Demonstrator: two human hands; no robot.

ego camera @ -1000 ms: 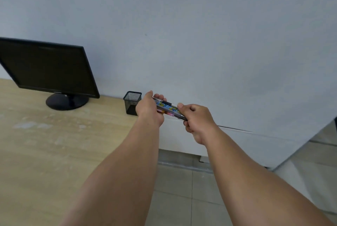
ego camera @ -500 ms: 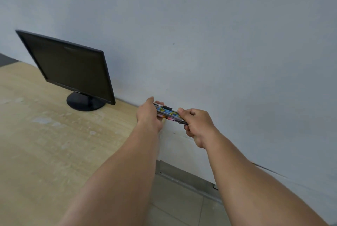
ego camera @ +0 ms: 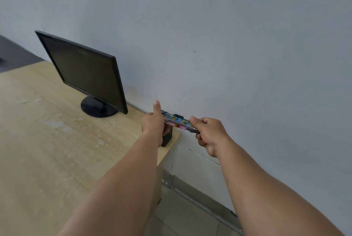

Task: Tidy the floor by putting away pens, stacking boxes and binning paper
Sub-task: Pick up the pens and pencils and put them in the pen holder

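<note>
At nine o'clock lies the pale wooden desk [ego camera: 47, 150], and on it, toward ten o'clock, a dark monitor [ego camera: 85, 75] stands on its round foot.

Near the middle, over the desk's far right corner, our left hand [ego camera: 153, 124] grips one end of a bundle of pens [ego camera: 177, 119]. The thumb points up to twelve and the fingers are wrapped behind the bundle, mostly out of sight. Just below that hand, at its six o'clock, a dark container [ego camera: 167, 139] sits on the desk corner. The hand covers most of it, so we cannot see its mouth, but we judge it to be the pot meant for the pens.

The pens lie slanted from ten o'clock down to four, held in the air between both hands, in front of the wall [ego camera: 228, 45]. At their four o'clock end our right hand [ego camera: 207, 134] pinches them, thumb on top and fingers curled beneath.

By our reckoning the pens are gathered and brought to the desk, but none is in the container yet. We see no boxes and no paper on the tiled floor [ego camera: 190, 216] at five o'clock, so we cannot say how those parts stand.
</note>
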